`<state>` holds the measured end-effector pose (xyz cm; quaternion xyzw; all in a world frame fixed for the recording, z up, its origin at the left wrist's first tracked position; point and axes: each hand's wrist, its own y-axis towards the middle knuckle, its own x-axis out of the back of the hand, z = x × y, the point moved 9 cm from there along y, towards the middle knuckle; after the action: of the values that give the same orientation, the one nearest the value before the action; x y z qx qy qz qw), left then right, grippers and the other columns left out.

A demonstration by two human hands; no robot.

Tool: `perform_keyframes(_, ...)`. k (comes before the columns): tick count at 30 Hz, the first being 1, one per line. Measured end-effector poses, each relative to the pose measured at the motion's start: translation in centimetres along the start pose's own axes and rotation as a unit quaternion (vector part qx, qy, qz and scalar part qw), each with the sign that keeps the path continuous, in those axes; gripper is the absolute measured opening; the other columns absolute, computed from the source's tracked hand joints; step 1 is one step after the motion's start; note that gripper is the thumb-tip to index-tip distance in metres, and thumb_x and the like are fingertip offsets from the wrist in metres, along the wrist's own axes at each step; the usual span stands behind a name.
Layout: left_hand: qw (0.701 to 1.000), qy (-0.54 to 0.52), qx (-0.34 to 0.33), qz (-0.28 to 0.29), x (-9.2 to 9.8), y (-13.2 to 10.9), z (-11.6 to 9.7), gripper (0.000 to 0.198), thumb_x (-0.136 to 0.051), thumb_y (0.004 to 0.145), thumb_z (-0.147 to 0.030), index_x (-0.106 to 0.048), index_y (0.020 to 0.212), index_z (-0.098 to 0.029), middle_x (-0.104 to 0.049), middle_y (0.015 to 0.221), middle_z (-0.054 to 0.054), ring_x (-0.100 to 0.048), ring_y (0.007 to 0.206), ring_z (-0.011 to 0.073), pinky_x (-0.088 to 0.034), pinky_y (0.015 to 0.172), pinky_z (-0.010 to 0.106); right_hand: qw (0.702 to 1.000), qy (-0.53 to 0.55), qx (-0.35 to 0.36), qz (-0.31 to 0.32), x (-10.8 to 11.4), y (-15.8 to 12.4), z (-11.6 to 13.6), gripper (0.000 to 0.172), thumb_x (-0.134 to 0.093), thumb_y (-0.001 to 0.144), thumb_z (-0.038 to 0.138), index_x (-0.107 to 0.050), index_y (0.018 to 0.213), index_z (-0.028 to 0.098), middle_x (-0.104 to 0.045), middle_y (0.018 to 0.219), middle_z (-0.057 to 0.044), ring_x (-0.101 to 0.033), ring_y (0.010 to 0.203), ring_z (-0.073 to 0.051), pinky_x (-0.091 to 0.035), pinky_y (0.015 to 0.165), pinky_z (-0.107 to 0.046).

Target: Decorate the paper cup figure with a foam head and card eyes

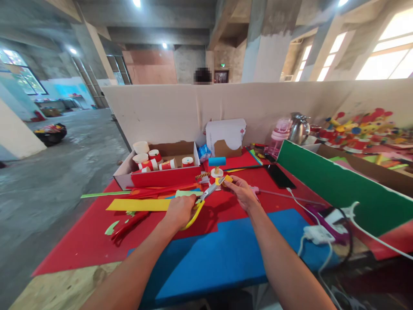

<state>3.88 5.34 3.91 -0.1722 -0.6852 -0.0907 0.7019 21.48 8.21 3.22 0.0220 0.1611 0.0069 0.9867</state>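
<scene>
Head view: at the frame's centre, the left hand [181, 211] curls its fingers round yellow-handled scissors [208, 192], blades angled up and right towards a small orange-yellow piece [228, 178], which the right hand [242, 193] pinches between closed fingertips. A yellow strip [138, 205] lies left of centre; a blue tube [217, 161] shows above the blades.

Bare in my remote view, the left forearm [142, 258] and the right forearm [280, 249] each taper smoothly from a broad lower end to 1 narrower, uncovered wrist [254, 209]; I see the bare left hand [180, 210] rounded across its back and the bare right hand [242, 192] slim-fingered.
</scene>
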Motion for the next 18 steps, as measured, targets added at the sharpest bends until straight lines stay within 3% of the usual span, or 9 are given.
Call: perform_keyframes(18,1.000,-0.002,0.002,-0.010,0.21,-0.01,-0.01,0.027,-0.037,0.088,-0.032,-0.058,0.098,-0.018,-0.068,0.090,0.014,-0.065,0.087,0.0296,-0.047,0.071,0.036,1.000,-0.020,0.006,0.017,0.02,0.18,-0.32,0.029,-0.080,0.055,0.041,-0.069,0.074,0.021,-0.069,0.076,0.001,-0.062,0.070,-0.014,-0.050,0.077,-0.031)
